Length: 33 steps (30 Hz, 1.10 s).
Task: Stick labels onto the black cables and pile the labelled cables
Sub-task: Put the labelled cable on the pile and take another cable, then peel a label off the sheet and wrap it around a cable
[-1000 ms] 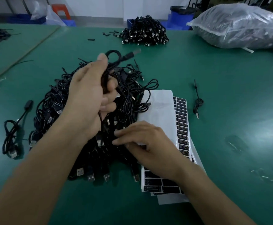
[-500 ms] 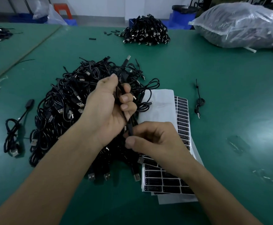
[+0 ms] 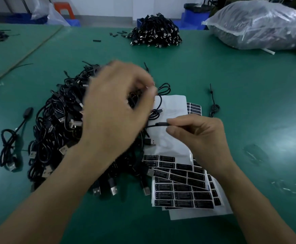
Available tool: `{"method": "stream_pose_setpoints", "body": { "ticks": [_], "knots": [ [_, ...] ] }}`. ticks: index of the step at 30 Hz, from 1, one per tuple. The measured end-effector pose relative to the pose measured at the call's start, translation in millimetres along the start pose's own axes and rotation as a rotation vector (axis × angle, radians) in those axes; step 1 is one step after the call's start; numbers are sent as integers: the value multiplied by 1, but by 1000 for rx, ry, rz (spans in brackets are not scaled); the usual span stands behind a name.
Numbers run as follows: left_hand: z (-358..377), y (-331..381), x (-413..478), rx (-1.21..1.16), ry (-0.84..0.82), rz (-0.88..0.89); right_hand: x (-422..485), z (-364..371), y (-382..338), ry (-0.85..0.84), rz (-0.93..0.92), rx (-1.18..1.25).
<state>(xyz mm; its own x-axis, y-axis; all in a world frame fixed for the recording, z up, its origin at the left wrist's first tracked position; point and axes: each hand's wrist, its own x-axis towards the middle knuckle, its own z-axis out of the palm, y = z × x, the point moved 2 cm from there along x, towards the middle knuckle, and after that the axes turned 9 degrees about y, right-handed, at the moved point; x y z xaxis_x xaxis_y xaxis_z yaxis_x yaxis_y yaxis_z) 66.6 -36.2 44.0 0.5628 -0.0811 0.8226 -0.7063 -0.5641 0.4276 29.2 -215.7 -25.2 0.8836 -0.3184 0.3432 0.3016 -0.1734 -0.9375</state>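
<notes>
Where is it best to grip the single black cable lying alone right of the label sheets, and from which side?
Probably pinch the lone black cable at its bunched loops, the near end, coming from above and the right. The loops give more to hold than the thin straight tail pointing away, and the white label sheets lie close on its left.

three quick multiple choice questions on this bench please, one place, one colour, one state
1. The label sheets lie where from the big cable heap? A left B right C far behind
2. The table is: A white B red C green
3. The right hand: A lies flat B pinches a cable C holds scissors

Answers: 1 B, the sheets show right of the heap. 2 C, the surface is green throughout. 3 B, thumb and finger grip the cable's end.
</notes>
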Motion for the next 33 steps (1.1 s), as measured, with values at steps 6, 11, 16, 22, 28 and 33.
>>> {"method": "stream_pose_setpoints", "body": {
  "ticks": [6,11,16,22,28,33],
  "knots": [
    [26,6,-22,384,-729,164,-1,-3,-2,-94,7,66],
    [31,2,-22,387,-741,107,3,-16,6,-3,171,-195],
    [35,5,-35,146,-799,-100,9,-37,8,214,318,-411],
    [48,-5,-54,15,-900,-326,11,-42,3,234,718,199],
    [47,-15,-51,-65,-939,-400,8,-37,1,12,789,228],
    [44,-21,-48,-141,-935,-480,-2,-26,0,-243,744,-91]
  ]
}}
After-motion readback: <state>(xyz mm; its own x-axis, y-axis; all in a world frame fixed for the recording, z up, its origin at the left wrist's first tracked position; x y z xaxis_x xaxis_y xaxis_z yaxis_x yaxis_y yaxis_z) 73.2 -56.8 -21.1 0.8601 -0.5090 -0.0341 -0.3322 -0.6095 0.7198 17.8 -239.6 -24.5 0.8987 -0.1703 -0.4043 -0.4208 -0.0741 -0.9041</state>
